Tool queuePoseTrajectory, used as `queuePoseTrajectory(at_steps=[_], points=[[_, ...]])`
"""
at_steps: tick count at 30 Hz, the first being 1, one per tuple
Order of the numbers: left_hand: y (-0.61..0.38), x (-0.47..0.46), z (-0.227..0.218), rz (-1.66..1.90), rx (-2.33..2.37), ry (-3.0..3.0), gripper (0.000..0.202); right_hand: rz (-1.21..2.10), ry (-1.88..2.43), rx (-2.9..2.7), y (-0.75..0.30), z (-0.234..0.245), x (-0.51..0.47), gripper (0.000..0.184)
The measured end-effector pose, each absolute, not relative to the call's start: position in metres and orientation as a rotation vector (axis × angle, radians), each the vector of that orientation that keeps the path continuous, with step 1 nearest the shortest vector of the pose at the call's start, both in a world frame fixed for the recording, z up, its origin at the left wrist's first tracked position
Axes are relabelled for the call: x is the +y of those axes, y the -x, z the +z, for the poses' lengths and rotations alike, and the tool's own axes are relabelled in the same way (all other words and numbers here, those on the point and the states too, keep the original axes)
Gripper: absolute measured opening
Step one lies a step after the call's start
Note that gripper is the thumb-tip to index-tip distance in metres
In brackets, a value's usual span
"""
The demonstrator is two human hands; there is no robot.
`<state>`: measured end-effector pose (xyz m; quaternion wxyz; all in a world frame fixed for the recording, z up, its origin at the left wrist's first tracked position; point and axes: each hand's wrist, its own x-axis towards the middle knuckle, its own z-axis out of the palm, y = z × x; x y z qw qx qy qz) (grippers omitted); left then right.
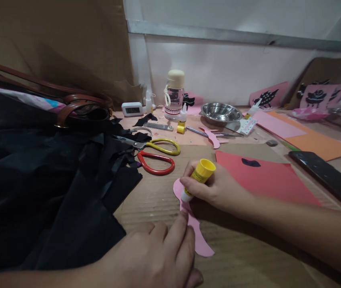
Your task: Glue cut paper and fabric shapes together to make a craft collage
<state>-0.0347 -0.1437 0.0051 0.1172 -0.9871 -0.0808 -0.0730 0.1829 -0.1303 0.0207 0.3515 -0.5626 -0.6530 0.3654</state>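
In my right hand (218,188) is a yellow glue stick (201,173), tilted, with its white tip down against a wavy pink paper cutout (202,242). My fingers are wrapped round the barrel. My left hand (155,252) lies over the lower part of the cutout, its fingers stretched out and a fingertip pressing on the paper just below the glue tip. Part of the cutout is hidden under both hands. Beyond my left hand, scissors (155,156) with one yellow and one red handle lie with their blades on black scraps.
Black sheeting (53,192) covers the left side, below a bag with brown straps (77,105). Red paper (266,180) and a phone (329,178) lie at right. Behind stand a bottle (175,96), a small glue bottle (183,116) and a metal bowl (221,113).
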Motion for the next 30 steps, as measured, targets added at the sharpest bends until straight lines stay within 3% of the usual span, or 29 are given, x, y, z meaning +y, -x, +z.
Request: queuePoseTrajectory(at_steps=[6, 11, 20, 30], points=[[0.035, -0.144, 0.008, -0.243, -0.232, 2.909, 0.037, 0.95, 1.352, -1.549, -0.185, 0.016, -0.118, 0.023], [0.034, -0.143, 0.007, -0.246, -0.237, 2.9, 0.039, 0.651, 1.259, -1.48, -0.193, 0.02, -0.119, 0.021], [0.034, -0.144, 0.007, -0.191, -0.223, 2.893, 0.039, 1.075, 1.304, -1.627, -0.18, 0.015, -0.126, 0.025], [0.032, -0.142, 0.011, -0.198, -0.238, 2.913, 0.041, 0.741, 1.239, -1.522, -0.188, 0.018, -0.124, 0.02]])
